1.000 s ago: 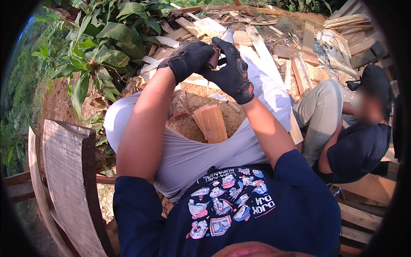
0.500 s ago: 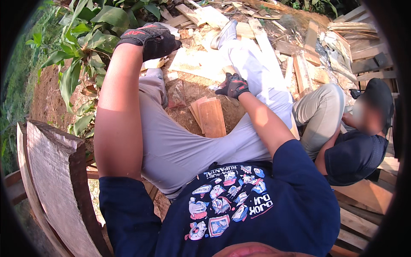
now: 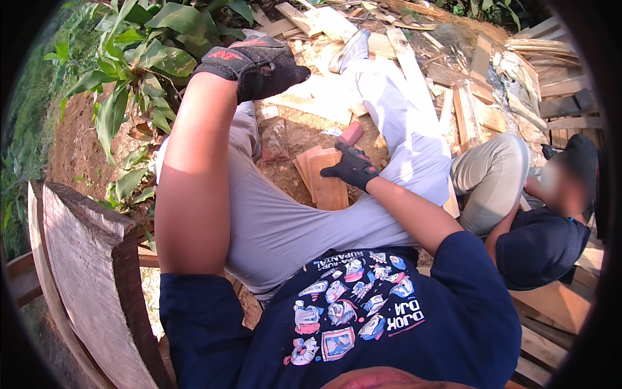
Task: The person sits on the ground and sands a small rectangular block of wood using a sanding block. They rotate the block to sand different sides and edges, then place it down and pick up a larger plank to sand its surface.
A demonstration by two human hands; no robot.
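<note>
I sit with my legs in light grey trousers stretched over bare soil. Both hands wear black gloves. My left hand (image 3: 256, 63) is raised by my left knee, fingers loosely bent, with nothing in it. My right hand (image 3: 350, 168) is down between my legs, fingers spread over the top edge of a flat brown wooden block (image 3: 327, 188) that stands on the ground. A second thin wood piece (image 3: 303, 163) leans against the block's left side. A small reddish block (image 3: 352, 133) lies just beyond them.
Another person (image 3: 541, 243) in a dark shirt, dark cap and beige trousers sits close on my right. A thick curved plank (image 3: 84, 259) stands at my left. Leafy plants (image 3: 139, 58) grow at upper left. Scrap boards (image 3: 414, 58) are piled ahead and to the right.
My two hands were together above my knees; they parted. The left stayed up by the knee, and the right dropped down onto the wooden block.
</note>
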